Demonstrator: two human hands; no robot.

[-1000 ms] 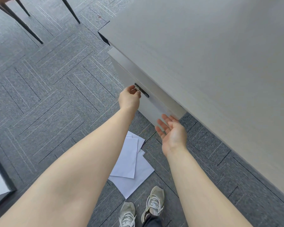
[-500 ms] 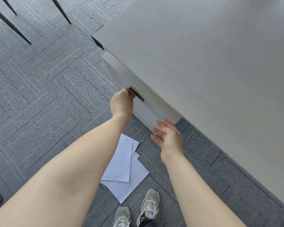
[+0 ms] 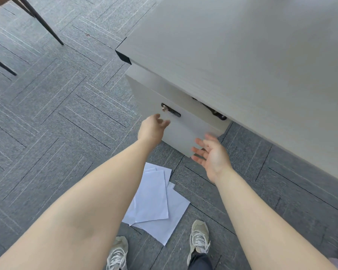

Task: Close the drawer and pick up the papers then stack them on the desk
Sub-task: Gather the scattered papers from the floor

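Observation:
The pale grey drawer [image 3: 185,131] juts out from under the desk [image 3: 242,45], with a dark gap along its top at the right. Its black handle with a small key [image 3: 170,111] is free. Just below the handle, my left hand [image 3: 152,129] hovers with its fingers spread and nothing in it. My right hand [image 3: 213,154] is open, palm up, in front of the drawer's lower right corner. A few white papers [image 3: 156,201] lie overlapping on the carpet between my forearms, partly hidden by my left arm.
Dark chair legs [image 3: 41,20] stand on the grey carpet tiles at the top left. My two shoes [image 3: 200,238] are on the floor just below the papers. The desk top fills the upper right.
My left hand has let go of the drawer handle and drawn back a little with open fingers. My right hand stays open near the drawer front. The view has shifted.

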